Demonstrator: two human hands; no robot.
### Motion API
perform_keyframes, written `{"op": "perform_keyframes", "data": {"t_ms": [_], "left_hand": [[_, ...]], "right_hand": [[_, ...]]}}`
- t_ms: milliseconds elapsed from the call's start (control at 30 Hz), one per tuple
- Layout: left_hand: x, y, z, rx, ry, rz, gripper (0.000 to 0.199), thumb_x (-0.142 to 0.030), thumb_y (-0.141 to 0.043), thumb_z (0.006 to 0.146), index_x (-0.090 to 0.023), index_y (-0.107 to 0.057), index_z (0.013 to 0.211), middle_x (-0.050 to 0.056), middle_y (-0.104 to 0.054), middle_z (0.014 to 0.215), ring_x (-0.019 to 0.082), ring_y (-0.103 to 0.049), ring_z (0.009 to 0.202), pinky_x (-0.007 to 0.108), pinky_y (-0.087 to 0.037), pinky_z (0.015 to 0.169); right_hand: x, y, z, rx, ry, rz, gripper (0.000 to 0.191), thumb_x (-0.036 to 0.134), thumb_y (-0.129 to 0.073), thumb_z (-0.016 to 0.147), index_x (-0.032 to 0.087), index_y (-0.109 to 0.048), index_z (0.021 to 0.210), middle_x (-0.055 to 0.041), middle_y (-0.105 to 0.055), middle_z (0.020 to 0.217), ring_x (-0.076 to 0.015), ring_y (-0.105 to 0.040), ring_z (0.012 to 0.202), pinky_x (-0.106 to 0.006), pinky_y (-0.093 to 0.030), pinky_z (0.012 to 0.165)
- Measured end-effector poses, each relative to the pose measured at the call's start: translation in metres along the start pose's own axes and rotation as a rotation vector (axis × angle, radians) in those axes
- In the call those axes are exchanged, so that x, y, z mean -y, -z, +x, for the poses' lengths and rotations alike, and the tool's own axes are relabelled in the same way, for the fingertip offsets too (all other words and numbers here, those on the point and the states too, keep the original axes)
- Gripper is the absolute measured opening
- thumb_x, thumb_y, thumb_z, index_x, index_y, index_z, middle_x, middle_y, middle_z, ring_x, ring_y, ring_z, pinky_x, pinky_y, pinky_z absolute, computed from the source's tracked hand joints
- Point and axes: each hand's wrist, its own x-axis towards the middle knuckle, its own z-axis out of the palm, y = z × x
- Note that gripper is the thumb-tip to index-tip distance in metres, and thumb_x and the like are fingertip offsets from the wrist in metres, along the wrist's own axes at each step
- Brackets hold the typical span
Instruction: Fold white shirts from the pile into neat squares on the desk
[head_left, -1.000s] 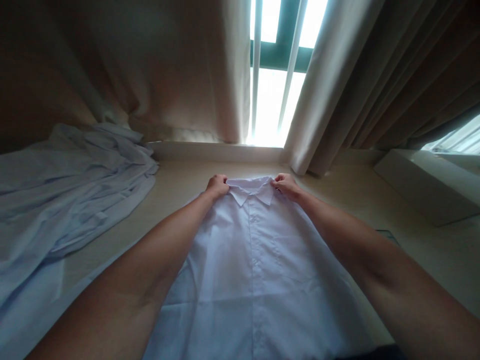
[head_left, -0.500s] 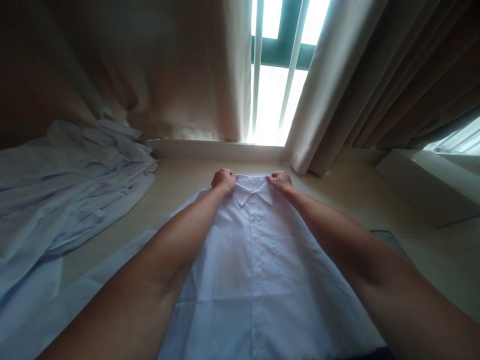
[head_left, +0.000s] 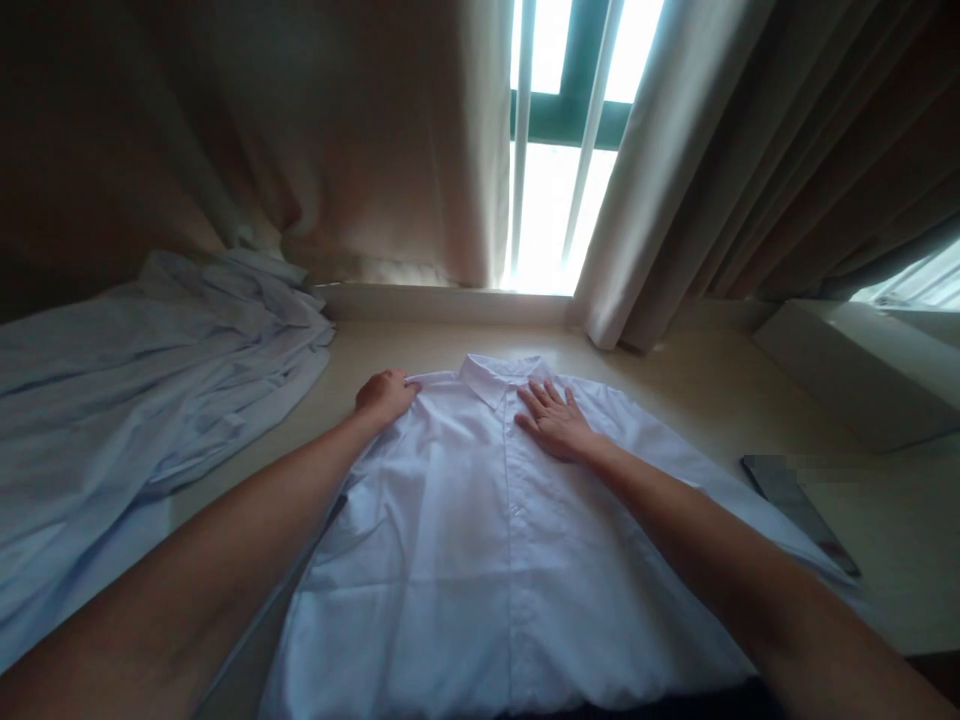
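A white button-up shirt (head_left: pixel 465 520) lies front side up, its collar pointing toward the window. My left hand (head_left: pixel 388 393) is closed on the shirt at the shoulder on the left, fingertips pinching the fabric edge. Spread flat on the upper chest, just below the collar's right side, is my right hand (head_left: pixel 553 418), with its fingers apart. The right sleeve of the shirt stretches out beneath and beyond my right forearm.
Crumpled white clothes (head_left: pixel 187 370) are heaped at the left. A dark flat phone-like object (head_left: pixel 799 515) lies at the right on the pale surface (head_left: pixel 697 400), near a white box (head_left: pixel 862 370). Curtains (head_left: pixel 390 150) hang behind, beside a bright window (head_left: pixel 551 210).
Both hands have left the collar. My left hand moved left to the shoulder and grips there; my right hand opened and came down onto the chest. The shirt's shoulders are spread wider.
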Motion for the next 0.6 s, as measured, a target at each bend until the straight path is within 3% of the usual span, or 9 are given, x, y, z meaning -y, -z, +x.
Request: {"op": "perform_keyframes", "data": {"t_ms": [100, 167, 233, 333, 400, 467, 600], "left_hand": [[0.004, 0.005, 0.002, 0.029, 0.137, 0.015, 0.045, -0.051, -0.048, 0.082, -0.016, -0.068, 0.103, 0.018, -0.068, 0.108, 0.032, -0.063, 0.099, 0.037, -0.050, 0.078], [-0.001, 0.009, -0.001, 0.008, 0.152, 0.025, 0.043, -0.047, -0.049, 0.083, -0.016, -0.067, 0.106, 0.019, -0.067, 0.109, 0.031, -0.062, 0.101, 0.038, -0.050, 0.080], [-0.013, 0.015, -0.013, -0.116, 0.073, 0.035, 0.044, -0.044, -0.051, 0.082, -0.015, -0.064, 0.112, 0.019, -0.064, 0.114, 0.032, -0.059, 0.107, 0.039, -0.048, 0.085], [-0.040, 0.021, -0.043, -0.278, -0.245, 0.031, 0.043, -0.038, -0.050, 0.085, -0.016, -0.060, 0.120, 0.017, -0.060, 0.122, 0.030, -0.052, 0.116, 0.040, -0.040, 0.098], [-0.059, 0.018, -0.064, -0.216, -0.480, -0.007, 0.040, -0.038, -0.046, 0.088, -0.019, -0.060, 0.121, 0.015, -0.058, 0.125, 0.027, -0.049, 0.121, 0.038, -0.035, 0.105], [-0.075, 0.009, -0.080, -0.115, -0.587, -0.040, 0.046, -0.045, -0.045, 0.089, -0.024, -0.057, 0.128, 0.012, -0.052, 0.136, 0.026, -0.043, 0.128, 0.040, -0.028, 0.109], [-0.087, -0.018, -0.086, 0.060, -0.396, -0.042, 0.070, -0.066, -0.038, 0.085, -0.034, -0.035, 0.146, 0.007, -0.024, 0.157, 0.033, -0.016, 0.144, 0.056, -0.011, 0.113]], "right_hand": [[0.009, 0.006, 0.007, 0.039, -0.005, 0.004, 0.066, 0.064, -0.019, 0.094, 0.032, -0.021, 0.151, -0.0014, -0.010, 0.159, -0.0298, -0.005, 0.146, -0.058, -0.004, 0.113], [0.016, 0.012, 0.007, -0.019, 0.001, -0.014, 0.064, 0.063, -0.022, 0.095, 0.031, -0.024, 0.151, -0.0026, -0.014, 0.159, -0.0293, -0.006, 0.146, -0.056, -0.004, 0.114], [0.020, 0.015, 0.001, -0.151, -0.027, -0.032, 0.062, 0.057, -0.024, 0.097, 0.026, -0.026, 0.151, -0.0056, -0.020, 0.157, -0.0277, -0.010, 0.145, -0.053, -0.006, 0.115], [0.014, 0.015, -0.017, -0.305, -0.144, -0.019, 0.057, 0.043, -0.026, 0.099, 0.014, -0.031, 0.148, -0.0119, -0.028, 0.154, -0.0253, -0.019, 0.143, -0.046, -0.013, 0.115], [0.005, 0.013, -0.032, -0.322, -0.214, -0.002, 0.055, 0.037, -0.028, 0.098, 0.011, -0.035, 0.146, -0.0141, -0.031, 0.153, -0.0248, -0.024, 0.142, -0.044, -0.018, 0.115], [-0.005, 0.011, -0.047, -0.299, -0.251, 0.001, 0.053, 0.035, -0.029, 0.098, 0.011, -0.038, 0.144, -0.0145, -0.033, 0.152, -0.0247, -0.027, 0.141, -0.043, -0.020, 0.114], [-0.012, 0.007, -0.072, -0.172, -0.197, -0.030, 0.052, 0.045, -0.034, 0.097, 0.021, -0.044, 0.142, -0.0110, -0.035, 0.151, -0.0281, -0.028, 0.140, -0.048, -0.019, 0.113]]}}
